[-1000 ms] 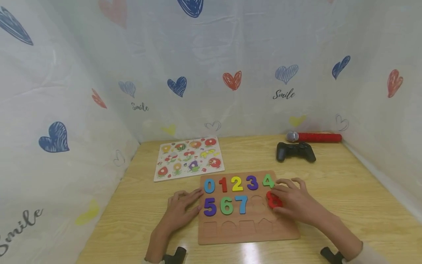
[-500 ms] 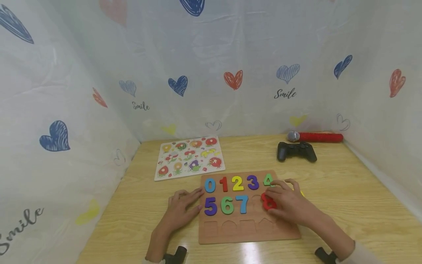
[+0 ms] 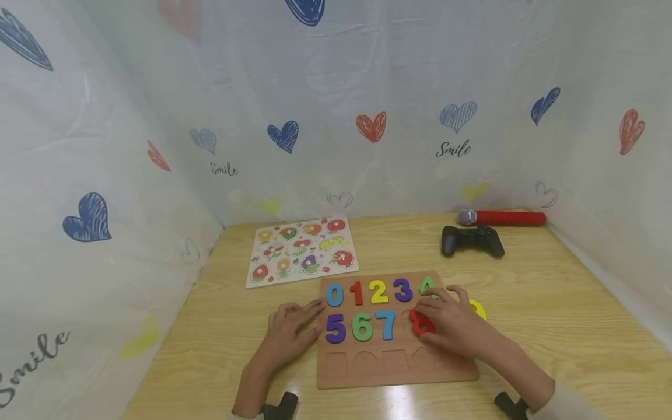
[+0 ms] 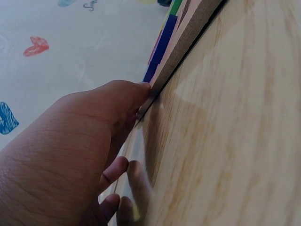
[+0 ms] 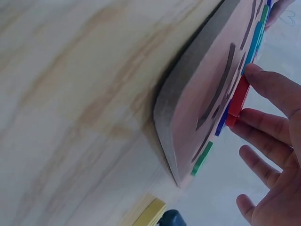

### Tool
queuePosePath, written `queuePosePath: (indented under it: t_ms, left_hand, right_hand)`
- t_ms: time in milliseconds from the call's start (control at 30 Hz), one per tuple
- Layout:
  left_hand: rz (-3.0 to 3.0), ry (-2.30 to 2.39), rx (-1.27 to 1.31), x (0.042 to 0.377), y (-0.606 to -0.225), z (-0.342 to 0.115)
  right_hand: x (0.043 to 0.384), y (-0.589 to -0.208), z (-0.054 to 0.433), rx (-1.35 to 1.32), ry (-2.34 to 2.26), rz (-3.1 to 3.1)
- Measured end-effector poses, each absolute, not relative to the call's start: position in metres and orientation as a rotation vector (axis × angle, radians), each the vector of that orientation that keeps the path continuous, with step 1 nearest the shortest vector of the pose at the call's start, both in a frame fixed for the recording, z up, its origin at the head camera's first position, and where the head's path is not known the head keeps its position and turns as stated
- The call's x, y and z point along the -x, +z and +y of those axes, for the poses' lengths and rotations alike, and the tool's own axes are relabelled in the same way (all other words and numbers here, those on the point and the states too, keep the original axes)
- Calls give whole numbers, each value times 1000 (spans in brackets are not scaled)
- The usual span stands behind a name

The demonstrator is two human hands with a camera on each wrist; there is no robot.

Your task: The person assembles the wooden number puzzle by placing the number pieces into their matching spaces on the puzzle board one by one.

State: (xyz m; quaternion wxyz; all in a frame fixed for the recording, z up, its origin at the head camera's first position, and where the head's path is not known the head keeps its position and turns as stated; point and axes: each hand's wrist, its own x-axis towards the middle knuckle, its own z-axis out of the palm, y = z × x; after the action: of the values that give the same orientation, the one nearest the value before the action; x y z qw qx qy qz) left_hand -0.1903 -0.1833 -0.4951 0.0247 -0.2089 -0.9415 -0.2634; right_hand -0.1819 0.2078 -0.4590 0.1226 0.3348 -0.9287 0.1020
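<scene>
My right hand (image 3: 462, 326) pinches a red number 8 piece (image 3: 422, 322) between thumb and fingers. It holds the piece over the wooden number board (image 3: 394, 379), at the recess right of the blue 7 (image 3: 385, 324). In the right wrist view, the thumb is on one edge of the red 8 (image 5: 239, 100) and two fingertips are on the other. My left hand (image 3: 286, 337) rests beside the board with relaxed fingers, thumb and fingertips at its left edge. Numbers 0 to 7 lie in two rows; the green 4 (image 3: 427, 284) is partly covered by my right fingers.
A yellow number piece (image 3: 479, 309) lies right of the board, partly behind my right hand. A fruit puzzle board (image 3: 301, 251) is at the back left. At the back right are a black game controller (image 3: 471, 240) and a red microphone (image 3: 509, 219). A heart-printed curtain (image 3: 336, 169) surrounds the table.
My right hand has moved left with the red 8, from the board's right side to the recess beside the 7. The yellow piece has come into view behind it. My left hand stays put.
</scene>
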Motion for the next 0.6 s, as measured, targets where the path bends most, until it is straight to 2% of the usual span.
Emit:
queuePosePath:
  t_ms: [600]
  left_hand:
    - [-2898,-818,636,192,-497,-183]
  right_hand:
    - [184,-461,199,-1036,319,-2680]
